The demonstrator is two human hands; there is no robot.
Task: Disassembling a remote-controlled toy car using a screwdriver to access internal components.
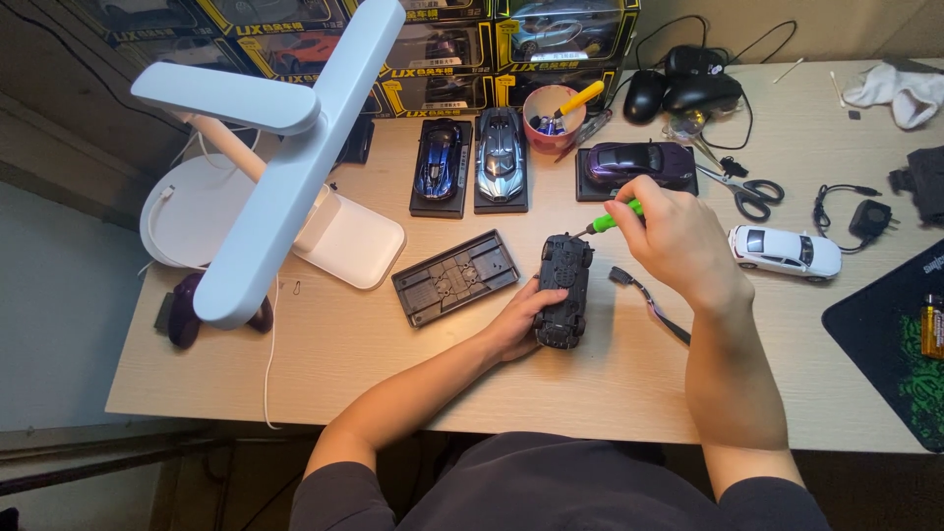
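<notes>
A black model car (pixel 564 285) lies upside down on the wooden desk (pixel 413 364), its underside facing up. My left hand (pixel 521 320) grips the car's near end and steadies it. My right hand (pixel 669 236) holds a green-handled screwdriver (pixel 615 220), whose tip points down at the far end of the car's underside. A dark plastic display base (pixel 455 276) lies just left of the car.
A white desk lamp (pixel 285 157) reaches over the left side. Blue (pixel 439 162), silver (pixel 501 155) and purple (pixel 639 162) model cars stand on bases at the back, a white car (pixel 785 252) at the right. Pink cup with tools (pixel 551 116), scissors (pixel 749 191), computer mice, boxes, black mat (pixel 890 344).
</notes>
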